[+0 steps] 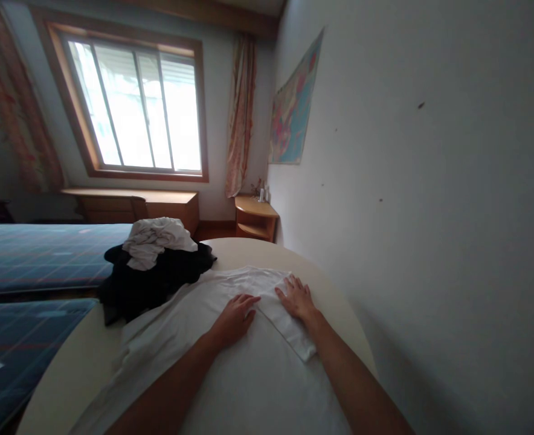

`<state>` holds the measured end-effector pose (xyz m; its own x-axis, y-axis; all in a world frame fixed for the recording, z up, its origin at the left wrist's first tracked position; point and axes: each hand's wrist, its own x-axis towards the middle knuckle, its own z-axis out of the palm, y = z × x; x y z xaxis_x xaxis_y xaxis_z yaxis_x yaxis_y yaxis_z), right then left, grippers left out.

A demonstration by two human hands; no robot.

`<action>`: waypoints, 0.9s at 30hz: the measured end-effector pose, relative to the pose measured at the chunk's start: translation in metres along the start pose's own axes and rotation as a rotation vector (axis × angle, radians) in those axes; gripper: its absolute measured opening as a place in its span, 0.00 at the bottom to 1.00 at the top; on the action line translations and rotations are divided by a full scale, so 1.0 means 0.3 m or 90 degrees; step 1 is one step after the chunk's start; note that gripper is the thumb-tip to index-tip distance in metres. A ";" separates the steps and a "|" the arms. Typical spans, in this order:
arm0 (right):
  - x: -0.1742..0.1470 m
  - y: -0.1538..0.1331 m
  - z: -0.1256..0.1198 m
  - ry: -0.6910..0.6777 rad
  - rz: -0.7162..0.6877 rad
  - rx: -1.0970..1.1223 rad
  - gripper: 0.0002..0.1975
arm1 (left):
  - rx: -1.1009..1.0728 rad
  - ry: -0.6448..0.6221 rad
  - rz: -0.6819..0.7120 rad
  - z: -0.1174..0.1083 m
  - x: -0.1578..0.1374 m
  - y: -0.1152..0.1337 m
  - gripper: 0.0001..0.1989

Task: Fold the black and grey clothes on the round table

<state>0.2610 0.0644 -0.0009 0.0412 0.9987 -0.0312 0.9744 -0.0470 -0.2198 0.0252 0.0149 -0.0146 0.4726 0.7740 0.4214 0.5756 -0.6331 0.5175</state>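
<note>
A white shirt (258, 380) lies spread over the round cream table (285, 257). Part of it, apparently a sleeve, is folded over on the right side, with its end near my right forearm. My right hand (298, 298) rests on the folded part, fingers spread flat. My left hand (236, 318) touches the cloth beside the fold's left edge, its fingers stretched toward the right hand and the thumb apart. Neither hand appears to grip the fabric.
Left of the shirt, a heap of black clothes (135, 284) carries a crumpled light garment (158, 235). Plaid-covered beds (45, 254) stand at the left. A white wall (430, 272) runs close along the right. Behind are a wooden desk (171, 198) and a corner shelf (255, 207).
</note>
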 end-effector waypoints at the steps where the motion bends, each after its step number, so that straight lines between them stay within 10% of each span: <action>1: 0.006 0.003 0.002 -0.003 0.000 -0.002 0.39 | 0.013 -0.010 -0.001 0.003 0.000 -0.003 0.20; 14: -0.143 -0.068 -0.053 0.183 -0.195 0.007 0.14 | -0.004 -0.017 -0.027 0.013 0.002 -0.013 0.28; 27: -0.323 -0.123 -0.109 0.075 -0.285 -0.138 0.08 | 0.017 -0.030 0.007 -0.001 0.001 0.005 0.30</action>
<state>0.2284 -0.0298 0.0420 -0.3787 0.9159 0.1331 0.9250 0.3793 0.0218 0.0258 0.0142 -0.0136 0.5097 0.7662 0.3912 0.5877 -0.6422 0.4921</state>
